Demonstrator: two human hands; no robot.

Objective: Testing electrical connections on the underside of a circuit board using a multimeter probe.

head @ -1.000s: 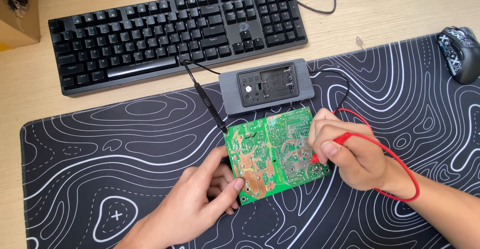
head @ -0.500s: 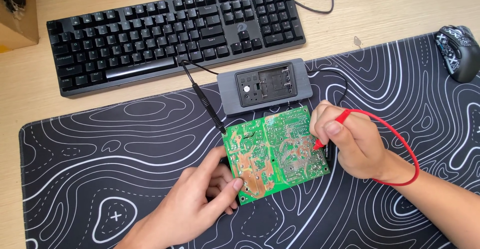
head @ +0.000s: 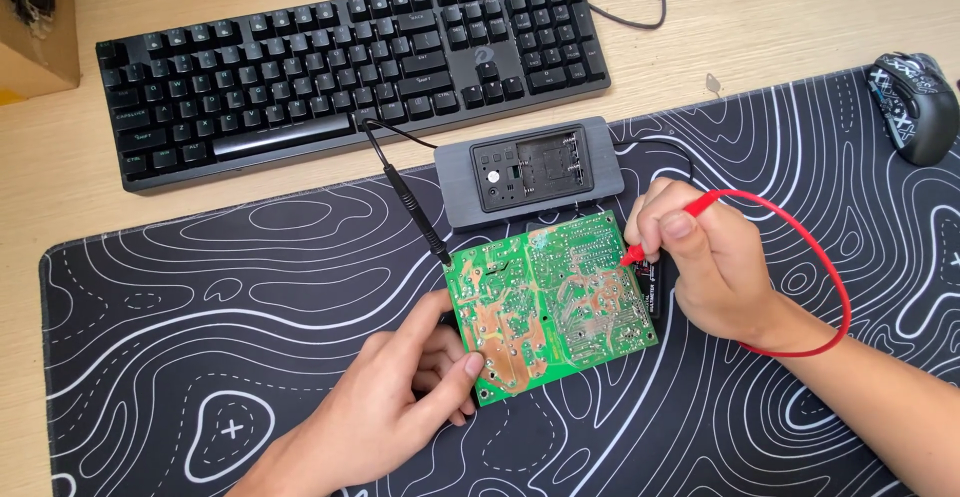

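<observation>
Solder side up, a green circuit board (head: 548, 305) lies tilted a little below the middle of the frame on a black desk mat (head: 200, 287) patterned with white contour lines. The left hand (head: 395, 407), coming up from the bottom edge, grips the board's lower left corner, thumb pressed on the top face and the other fingers curled under the edge. The right hand (head: 705, 262), entering from the lower right, is closed around a red test probe (head: 660, 240), pinched like a pen, with its tip touching the board's right edge near the upper corner. The probe's red lead (head: 835, 277) arcs out to the right and loops back under the wrist. A black test probe (head: 418, 219) lies on the mat to the upper left of the board, its tip meeting the board's upper left corner and its black wire running up toward the keyboard. Just above the board, touching or nearly touching its top edge, sits a grey rectangular device (head: 530, 170) with a dark recessed panel in its top. Beyond that, across the upper part of the frame, a black mechanical keyboard (head: 350, 62) rests on the pale wooden desk (head: 760, 17). A black mouse with white markings (head: 915, 107) sits at the upper right edge on the mat, well apart from both hands. A cardboard box (head: 35, 22) shows in the upper left corner.
</observation>
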